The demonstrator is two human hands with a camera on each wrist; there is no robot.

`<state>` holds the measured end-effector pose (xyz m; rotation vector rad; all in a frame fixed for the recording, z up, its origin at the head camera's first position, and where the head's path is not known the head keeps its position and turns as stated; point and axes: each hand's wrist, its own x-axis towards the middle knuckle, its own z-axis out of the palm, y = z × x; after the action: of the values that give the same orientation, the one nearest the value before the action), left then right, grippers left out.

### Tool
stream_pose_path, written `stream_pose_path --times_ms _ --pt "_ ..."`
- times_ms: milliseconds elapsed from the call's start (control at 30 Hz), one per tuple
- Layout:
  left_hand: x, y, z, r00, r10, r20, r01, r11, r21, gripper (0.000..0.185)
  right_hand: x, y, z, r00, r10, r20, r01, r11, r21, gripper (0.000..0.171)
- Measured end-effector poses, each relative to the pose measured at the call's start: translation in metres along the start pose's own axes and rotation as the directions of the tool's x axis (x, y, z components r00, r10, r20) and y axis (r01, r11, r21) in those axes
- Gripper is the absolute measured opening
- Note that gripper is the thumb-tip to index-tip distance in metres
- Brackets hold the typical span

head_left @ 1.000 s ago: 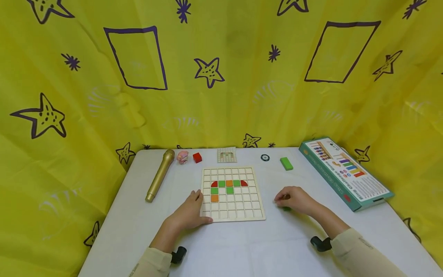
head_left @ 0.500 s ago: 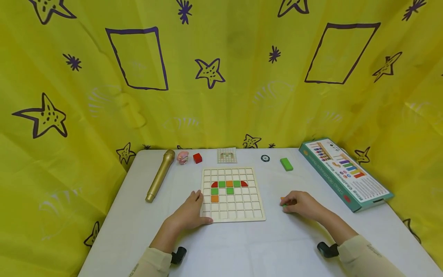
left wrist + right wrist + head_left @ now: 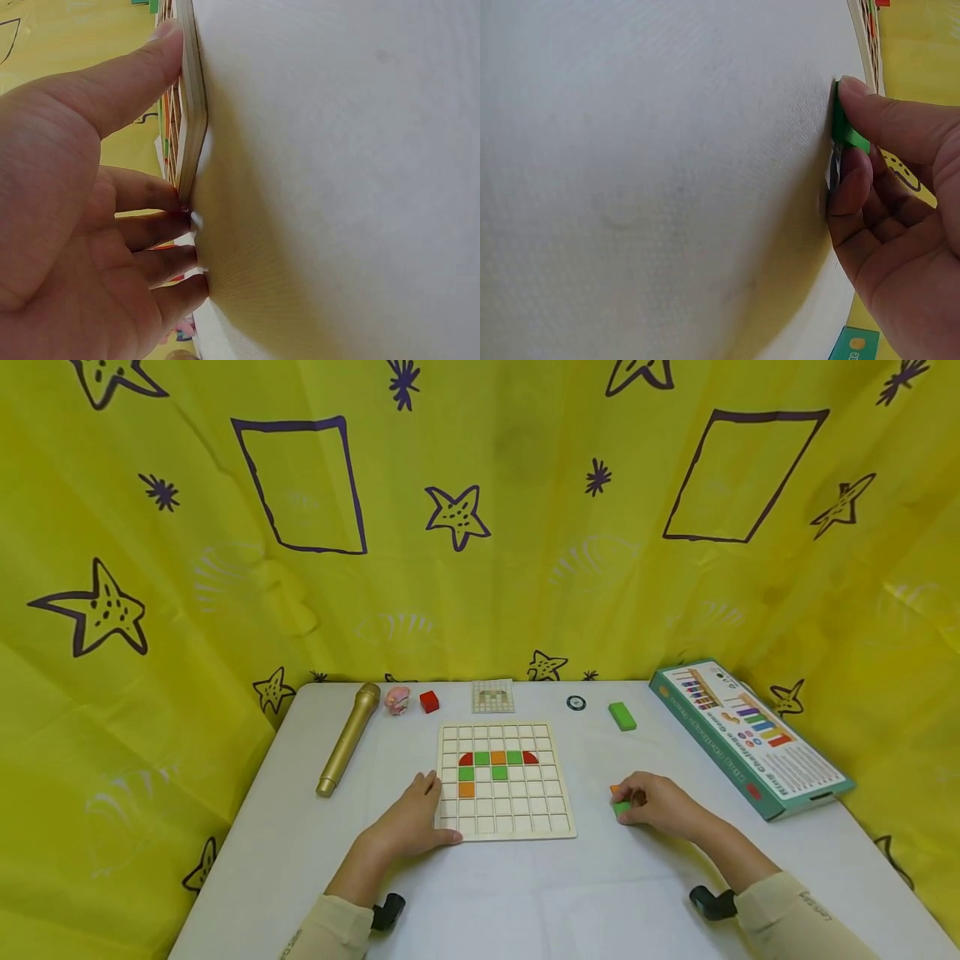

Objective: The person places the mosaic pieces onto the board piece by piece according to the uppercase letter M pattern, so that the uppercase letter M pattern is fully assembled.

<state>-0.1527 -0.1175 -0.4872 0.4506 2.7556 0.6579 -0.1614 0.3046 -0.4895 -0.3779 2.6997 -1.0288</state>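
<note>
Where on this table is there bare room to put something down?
Bare patches: between the mic and board; the near edge in front of the board; between board and box, beyond the right hand. The back row by the red cube is crowded.

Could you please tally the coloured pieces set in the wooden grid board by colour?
On the grid board, steadied by the left hand:
Green pieces: 4
Orange pieces: 2
Red pieces: 2
Total: 8
The right hand pinches another green piece off the board, not counted.
</note>
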Motion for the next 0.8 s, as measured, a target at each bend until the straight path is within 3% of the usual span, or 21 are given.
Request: stream_pose_path --times_ms 333,500,667,800 --pt "-0.001 0.001 -0.001 1.0 -0.01 -0.002 0.01 1.0 0.003 0.104 -0.003 -0.004 0.0 1.0 0.022 0.008 -0.022 1.0 -0.007 0.018" --pt "-0.001 0.001 0.0 1.0 -0.014 -0.002 0.014 1.0 0.0 0.104 -0.004 -0.006 -0.001 0.999 -0.03 0.017 0.031 0.999 -0.033 0.014" --pt "0.0 0.002 0.0 1.0 -0.014 -0.004 0.014 1.0 0.002 0.104 0.005 -0.012 -0.002 0.996 -0.08 0.043 0.081 0.996 -0.036 0.012" --pt "0.0 0.001 0.0 1.0 -0.016 -0.004 0.016 1.0 0.005 0.104 0.017 -0.018 -0.002 0.997 -0.057 0.058 0.058 0.998 -0.01 0.011"
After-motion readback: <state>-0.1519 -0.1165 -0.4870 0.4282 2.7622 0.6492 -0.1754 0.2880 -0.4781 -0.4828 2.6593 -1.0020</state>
